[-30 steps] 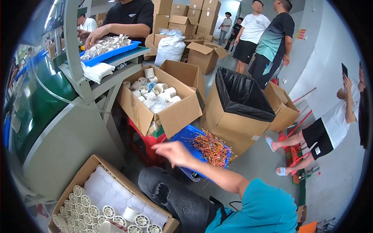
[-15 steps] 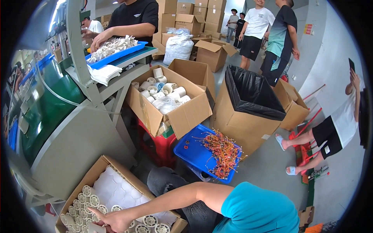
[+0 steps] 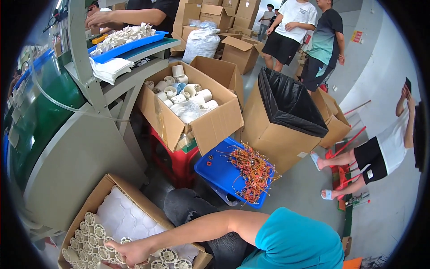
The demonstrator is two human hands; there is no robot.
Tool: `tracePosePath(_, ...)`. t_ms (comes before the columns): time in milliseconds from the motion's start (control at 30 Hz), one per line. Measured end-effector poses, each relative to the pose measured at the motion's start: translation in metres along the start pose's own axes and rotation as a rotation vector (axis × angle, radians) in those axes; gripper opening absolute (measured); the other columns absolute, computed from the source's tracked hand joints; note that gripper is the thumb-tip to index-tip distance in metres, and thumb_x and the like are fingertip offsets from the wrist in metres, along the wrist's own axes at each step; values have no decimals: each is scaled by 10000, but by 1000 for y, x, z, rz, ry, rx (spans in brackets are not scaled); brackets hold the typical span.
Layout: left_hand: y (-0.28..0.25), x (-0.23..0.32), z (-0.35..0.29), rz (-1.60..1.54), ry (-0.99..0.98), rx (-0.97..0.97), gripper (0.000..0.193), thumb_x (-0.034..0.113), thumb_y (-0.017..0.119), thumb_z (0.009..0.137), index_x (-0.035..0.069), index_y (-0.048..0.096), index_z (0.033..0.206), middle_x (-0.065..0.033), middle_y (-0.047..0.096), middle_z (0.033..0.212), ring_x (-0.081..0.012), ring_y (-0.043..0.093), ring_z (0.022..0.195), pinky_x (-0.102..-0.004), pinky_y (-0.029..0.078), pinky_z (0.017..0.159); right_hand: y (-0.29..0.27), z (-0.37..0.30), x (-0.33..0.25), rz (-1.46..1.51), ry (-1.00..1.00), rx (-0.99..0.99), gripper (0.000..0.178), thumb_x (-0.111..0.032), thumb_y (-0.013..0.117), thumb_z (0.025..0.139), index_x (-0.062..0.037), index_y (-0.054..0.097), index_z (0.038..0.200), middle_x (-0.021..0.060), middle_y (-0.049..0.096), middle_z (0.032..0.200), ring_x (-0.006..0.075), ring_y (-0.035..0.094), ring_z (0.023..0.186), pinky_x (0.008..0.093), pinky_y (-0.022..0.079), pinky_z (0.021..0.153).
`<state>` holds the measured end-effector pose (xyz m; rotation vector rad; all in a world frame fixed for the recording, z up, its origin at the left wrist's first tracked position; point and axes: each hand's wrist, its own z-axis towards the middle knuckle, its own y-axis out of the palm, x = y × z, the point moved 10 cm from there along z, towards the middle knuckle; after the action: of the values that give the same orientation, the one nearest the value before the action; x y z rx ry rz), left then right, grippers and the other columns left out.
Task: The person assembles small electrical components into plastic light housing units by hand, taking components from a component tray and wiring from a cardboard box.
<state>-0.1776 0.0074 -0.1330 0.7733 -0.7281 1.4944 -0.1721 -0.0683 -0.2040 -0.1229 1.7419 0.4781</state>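
Note:
My right hand reaches down into an open cardboard box at the lower left, its arm in a teal sleeve. Its fingers are bent around a cream plastic cylinder at the picture's lower edge; most of that piece is hidden. Beneath and around the hand stand several cream plastic cylinders with spoked round ends, packed upright in rows. A white dimpled sheet covers the far part of the box. My left hand does not show.
A blue tray of orange wires, a box of white cylinders on a red stool, and a black-lined carton stand ahead. A grey machine is at left. Several people stand around.
The whole view has shifted slightly, so most things sit a little further left and higher. My right hand stays low over the cylinders in the box. A co-worker's arms have moved above the parts tray.

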Motion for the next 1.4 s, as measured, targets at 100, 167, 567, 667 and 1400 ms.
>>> tracePosePath(100,-40,-6,-54,-381,-238,1165,551,406,680,814,25,570,1196,-151,658,913,-234,605,764,-304,490,637,-4,-1,0,78,17,-28,650,59,509,771,7,362,1401,128,633,711,168,602,520,289,433,358)
tracePosePath(167,-50,4,-56,-378,-160,1124,501,407,665,821,29,600,1144,-142,657,876,-224,603,750,-295,483,617,-6,-10,-14,146,-16,20,391,-13,570,848,84,577,1228,124,647,703,196,617,512,306,498,476)
tracePosePath(567,-44,13,-73,-204,-245,1166,648,282,650,843,10,440,1392,-104,592,1171,-188,586,878,-295,494,659,-44,-24,-51,86,-236,285,287,-11,632,907,91,637,1174,115,671,930,145,687,773,288,564,731)
tracePosePath(667,-40,33,-18,371,-344,1034,624,142,727,784,-7,461,1328,-135,572,1217,-220,646,886,-349,542,788,-60,-47,-74,-258,-315,581,271,-10,677,875,7,679,1146,76,677,943,114,627,732,256,513,664)
tracePosePath(1400,-32,50,-1,1393,-432,826,542,81,869,683,62,559,1127,-101,622,990,-269,627,852,-368,502,749,-1,-86,-124,-669,-877,546,282,40,752,772,34,686,1046,117,652,961,221,667,766,304,555,624)
